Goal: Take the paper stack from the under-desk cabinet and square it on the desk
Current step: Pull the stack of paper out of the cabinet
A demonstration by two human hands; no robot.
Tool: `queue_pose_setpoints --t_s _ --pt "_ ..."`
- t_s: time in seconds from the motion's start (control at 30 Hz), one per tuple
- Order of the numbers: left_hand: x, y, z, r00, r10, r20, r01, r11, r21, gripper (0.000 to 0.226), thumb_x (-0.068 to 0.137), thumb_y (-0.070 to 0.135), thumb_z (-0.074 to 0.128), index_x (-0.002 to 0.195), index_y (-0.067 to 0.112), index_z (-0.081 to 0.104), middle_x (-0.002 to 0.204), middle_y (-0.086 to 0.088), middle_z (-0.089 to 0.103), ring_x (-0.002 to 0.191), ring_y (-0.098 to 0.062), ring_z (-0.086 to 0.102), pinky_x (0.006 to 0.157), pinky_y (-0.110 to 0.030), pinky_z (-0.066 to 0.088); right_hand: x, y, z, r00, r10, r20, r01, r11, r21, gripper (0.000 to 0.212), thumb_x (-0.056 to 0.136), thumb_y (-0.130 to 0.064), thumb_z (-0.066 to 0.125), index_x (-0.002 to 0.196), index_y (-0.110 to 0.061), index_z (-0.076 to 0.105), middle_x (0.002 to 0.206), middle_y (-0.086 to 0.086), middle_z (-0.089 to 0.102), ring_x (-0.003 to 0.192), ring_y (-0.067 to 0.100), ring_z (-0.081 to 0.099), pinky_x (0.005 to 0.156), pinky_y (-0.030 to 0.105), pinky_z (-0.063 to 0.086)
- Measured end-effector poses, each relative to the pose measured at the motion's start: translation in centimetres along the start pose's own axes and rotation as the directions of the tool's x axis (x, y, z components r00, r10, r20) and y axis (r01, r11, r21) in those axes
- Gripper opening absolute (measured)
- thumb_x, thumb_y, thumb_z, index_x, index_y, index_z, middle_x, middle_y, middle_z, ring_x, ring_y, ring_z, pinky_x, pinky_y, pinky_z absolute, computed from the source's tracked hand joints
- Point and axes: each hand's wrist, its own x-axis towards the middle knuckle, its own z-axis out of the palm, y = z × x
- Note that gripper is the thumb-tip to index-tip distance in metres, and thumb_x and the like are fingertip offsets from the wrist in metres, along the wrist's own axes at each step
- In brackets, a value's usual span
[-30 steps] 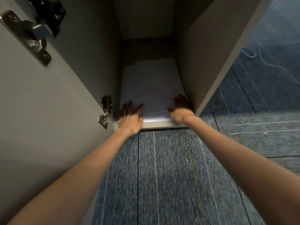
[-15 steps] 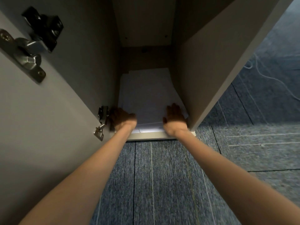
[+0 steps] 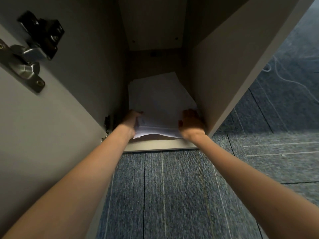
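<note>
Inside the cabinet (image 3: 224,69), left hand (image 3: 130,120) and right hand (image 3: 190,123) clasp the paper stack (image 3: 158,104) between them.

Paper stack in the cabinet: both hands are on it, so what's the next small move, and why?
Probably draw the paper stack straight back toward you. The left hand and right hand each have a grip on a near corner, the front edge is raised off the cabinet floor, and the sheets look loosely fanned, so keep it level.
</note>
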Motion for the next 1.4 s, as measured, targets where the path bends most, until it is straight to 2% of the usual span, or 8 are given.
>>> queue_pose_setpoints --t_s 0.13,0.23,0.33,0.47,0.77,1.17,1.3,1.4 --pt "-1.3 -0.5 0.2 0.983 -0.155 0.101 0.142 0.981 0.129 0.009 0.088 0.008 0.060 0.090 0.001 0.064 0.090 -0.008 0.064 0.087 -0.015 0.058 0.092 -0.033 0.047 -0.1 0.2 0.0 1.000 0.006 -0.008 -0.006 0.999 0.048 0.050 0.094 -0.025 0.042 0.140 -0.007 0.037 0.149 0.016 0.036 0.136 0.034 0.036 0.107 0.042 0.036" --pt "-1.2 -1.1 1.4 0.999 -0.046 -0.020 0.050 0.956 0.291 0.043 0.096 0.007 0.048 0.138 0.000 0.043 0.133 -0.007 0.046 0.123 -0.024 0.043 0.098 -0.033 0.036 -0.2 0.2 -0.6 0.999 -0.006 -0.034 0.008 0.998 0.065 0.043 0.091 -0.019 0.045 0.132 -0.007 0.045 0.141 0.015 0.045 0.128 0.034 0.045 0.100 0.038 0.042" --pt "-0.3 -1.3 0.9 0.977 0.080 -0.196 -0.017 0.952 0.304 0.049 0.099 0.009 0.041 0.147 0.003 0.033 0.150 -0.014 0.041 0.133 -0.028 0.044 0.100 -0.029 0.039 -0.1 -0.1 -1.4 0.992 0.033 -0.125 -0.022 0.996 0.085 0.040 0.090 -0.012 0.046 0.130 -0.004 0.047 0.140 0.016 0.045 0.124 0.036 0.050 0.094 0.039 0.046" --pt "-0.1 -1.4 -0.2 0.951 0.076 -0.300 -0.004 0.973 0.232 0.046 0.098 0.007 0.040 0.144 -0.001 0.036 0.147 -0.017 0.044 0.133 -0.031 0.046 0.103 -0.034 0.040 0.7 -0.9 -1.8 0.972 0.163 -0.167 -0.120 0.962 0.244 0.053 0.095 -0.016 0.041 0.146 -0.005 0.030 0.156 0.013 0.026 0.132 0.033 0.045 0.097 0.039 0.045" --pt "-2.0 -4.3 -1.8 0.993 -0.012 -0.121 0.015 0.999 0.030 0.033 0.091 -0.001 0.050 0.124 -0.001 0.055 0.137 -0.017 0.051 0.120 -0.030 0.049 0.091 -0.037 0.043 2.4 -0.4 -1.7 0.918 0.396 0.015 -0.332 0.748 0.575 0.033 0.097 -0.009 0.042 0.123 0.005 0.058 0.129 0.025 0.059 0.119 0.039 0.056 0.092 0.041 0.046" --pt "-2.9 -3.4 -1.3 0.998 -0.054 0.011 0.054 0.998 0.027 0.042 0.093 0.000 0.049 0.136 0.000 0.048 0.146 -0.014 0.046 0.137 -0.031 0.040 0.115 -0.049 0.030 0.8 -1.1 -1.7 0.944 0.324 0.060 -0.308 0.803 0.511 0.043 0.103 -0.020 0.025 0.136 -0.004 0.047 0.139 0.022 0.050 0.126 0.037 0.049 0.101 0.040 0.040" --pt "-5.3 -1.9 -1.4 0.998 -0.056 -0.007 0.056 0.998 -0.025 0.040 0.093 -0.007 0.044 0.133 -0.008 0.048 0.127 -0.019 0.059 0.108 -0.030 0.057 0.100 -0.045 0.046 -0.9 -1.9 -3.9 0.953 0.281 0.117 -0.292 0.739 0.607 0.049 0.093 -0.035 0.052 0.132 -0.005 0.052 0.134 0.017 0.058 0.121 0.034 0.056 0.101 0.038 0.046" --pt "-8.1 -0.2 -2.1 0.996 -0.050 -0.079 0.049 0.999 -0.020 0.045 0.090 -0.008 0.049 0.134 -0.006 0.048 0.132 -0.016 0.058 0.121 -0.034 0.055 0.105 -0.046 0.044 -3.4 -2.4 -6.6 0.934 0.269 0.235 -0.356 0.675 0.646 0.046 0.088 -0.023 0.061 0.129 -0.005 0.052 0.128 0.014 0.060 0.109 0.030 0.060 0.093 0.037 0.049"
